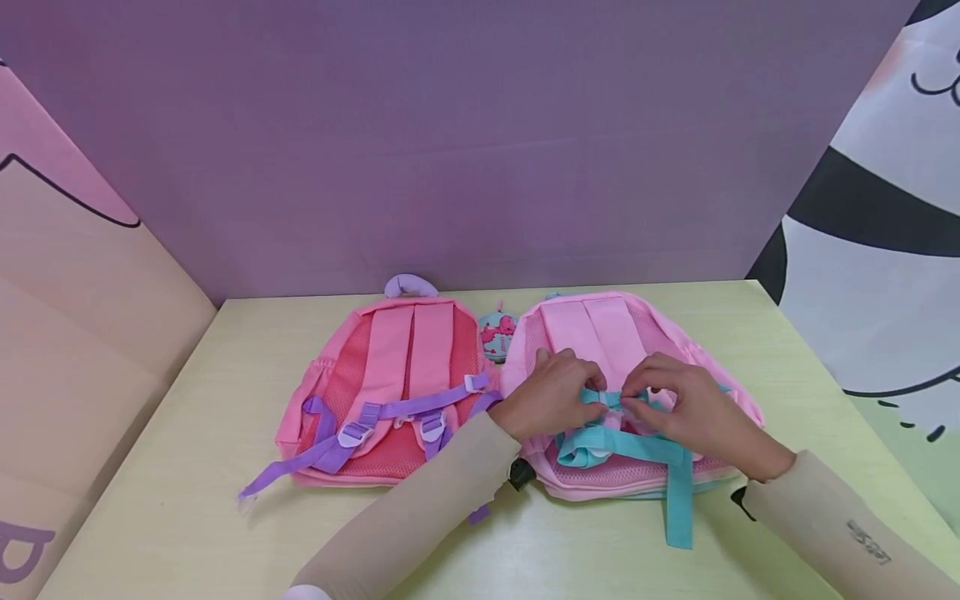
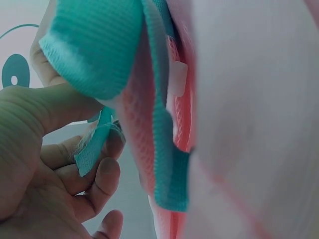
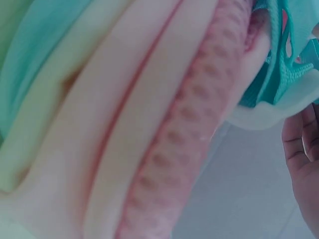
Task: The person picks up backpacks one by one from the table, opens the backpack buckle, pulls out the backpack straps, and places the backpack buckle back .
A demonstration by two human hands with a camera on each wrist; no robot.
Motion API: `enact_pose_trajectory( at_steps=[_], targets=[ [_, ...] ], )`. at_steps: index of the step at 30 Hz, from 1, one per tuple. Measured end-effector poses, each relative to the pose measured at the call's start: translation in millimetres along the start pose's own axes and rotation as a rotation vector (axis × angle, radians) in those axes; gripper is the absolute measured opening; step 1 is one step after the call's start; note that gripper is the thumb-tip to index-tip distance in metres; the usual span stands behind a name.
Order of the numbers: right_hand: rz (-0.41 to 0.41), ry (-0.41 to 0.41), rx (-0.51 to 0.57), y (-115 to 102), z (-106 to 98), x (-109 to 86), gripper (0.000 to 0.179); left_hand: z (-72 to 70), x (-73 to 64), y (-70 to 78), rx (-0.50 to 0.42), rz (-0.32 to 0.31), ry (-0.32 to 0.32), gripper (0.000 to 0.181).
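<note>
A light pink backpack (image 1: 600,325) lies straps-up on the right half of the table. Over its middle my left hand (image 1: 555,396) and right hand (image 1: 693,408) face each other, each pinching a thin teal strap (image 1: 612,399) between thumb and fingers. From the left wrist view, the frayed end of a teal strap (image 2: 92,154) shows by my left fingers. A wider teal strap (image 1: 679,500) crosses the backpack's lower part and hangs over its front edge. At the right wrist view's edge, part of my right hand (image 3: 305,154) appears below bunched teal webbing (image 3: 279,74).
Left of it lies a coral backpack (image 1: 431,333) with purple straps (image 1: 420,406) and white buckles. A small teal-and-pink pouch (image 1: 498,335) sits between the two packs. A purple panel (image 1: 465,150) stands behind the table (image 1: 187,467), with printed panels on both sides.
</note>
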State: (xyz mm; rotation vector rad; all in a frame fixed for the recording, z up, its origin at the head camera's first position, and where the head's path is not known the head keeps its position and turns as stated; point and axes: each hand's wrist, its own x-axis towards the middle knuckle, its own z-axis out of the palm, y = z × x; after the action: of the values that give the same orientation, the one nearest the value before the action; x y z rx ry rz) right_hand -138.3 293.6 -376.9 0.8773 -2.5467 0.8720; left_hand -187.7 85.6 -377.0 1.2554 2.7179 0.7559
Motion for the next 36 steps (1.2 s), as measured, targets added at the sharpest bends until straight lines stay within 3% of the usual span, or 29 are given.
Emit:
enact_pose_trajectory(
  at_steps=[7,16,36],
  targets=[
    [0.005,-0.003,-0.017,0.2,-0.3,-1.7,0.03,-0.3,-0.5,-0.2,-0.004,0.003,-0.01,0.025],
    [0.006,-0.039,0.045,2.9,6.1,0.8,0.027,0.5,1.3,-0.7,0.004,0.013,-0.002,0.025],
    [-0.005,0.01,-0.016,3.0,-1.9,-4.6,0.029,1.5,0.8,-0.3,0.006,0.008,-0.008,0.026]
  ],
)
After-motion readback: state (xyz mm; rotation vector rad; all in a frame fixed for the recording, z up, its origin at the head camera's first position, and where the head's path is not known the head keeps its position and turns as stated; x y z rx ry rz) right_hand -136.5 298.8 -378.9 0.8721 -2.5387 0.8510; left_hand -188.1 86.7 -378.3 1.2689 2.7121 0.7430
